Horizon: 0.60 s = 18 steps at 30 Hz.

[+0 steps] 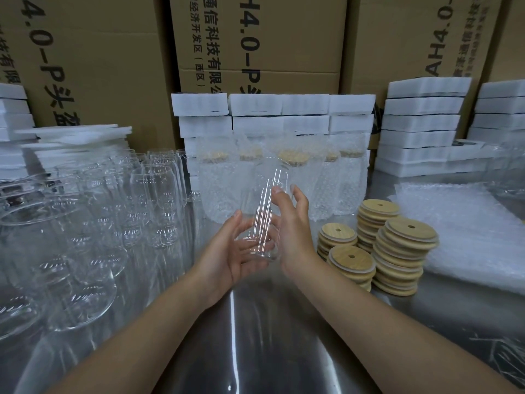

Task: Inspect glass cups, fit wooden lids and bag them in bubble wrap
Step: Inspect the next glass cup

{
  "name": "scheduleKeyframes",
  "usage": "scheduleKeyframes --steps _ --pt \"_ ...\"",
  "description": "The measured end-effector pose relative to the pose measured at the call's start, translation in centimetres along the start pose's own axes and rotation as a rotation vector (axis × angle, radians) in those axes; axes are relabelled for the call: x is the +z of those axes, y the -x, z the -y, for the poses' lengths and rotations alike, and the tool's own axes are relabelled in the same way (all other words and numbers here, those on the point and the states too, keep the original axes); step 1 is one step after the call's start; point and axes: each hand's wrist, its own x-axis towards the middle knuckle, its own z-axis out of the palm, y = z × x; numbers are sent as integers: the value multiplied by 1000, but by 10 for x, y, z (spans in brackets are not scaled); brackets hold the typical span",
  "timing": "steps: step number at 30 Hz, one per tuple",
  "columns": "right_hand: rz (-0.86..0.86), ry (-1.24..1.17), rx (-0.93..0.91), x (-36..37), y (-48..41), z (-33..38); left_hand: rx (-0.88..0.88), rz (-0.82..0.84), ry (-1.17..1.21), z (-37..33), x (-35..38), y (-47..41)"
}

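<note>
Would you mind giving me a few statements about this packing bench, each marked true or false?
1. The left hand and right hand hold one glass cup. True.
2. That cup is in bubble wrap. False: it is bare.
3. The wooden lids sit in stacks right of the hands. True.
4. The bare glasses stand on the right. False: they crowd the left side.
5. Wrapped cups stand behind the held one. True.
</note>
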Motion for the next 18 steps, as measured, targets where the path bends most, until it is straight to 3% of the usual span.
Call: scheduleKeyframes --steps 4,13,18 --pt "-25 26 -19 -1 -2 -1 50 29 -34 2 6 3" --pt "-191 127 -204 -1 -1 3 254 -165 -299 13 4 3" --pt "-191 108 -200 0 2 4 230 -129 -294 11 1 2"
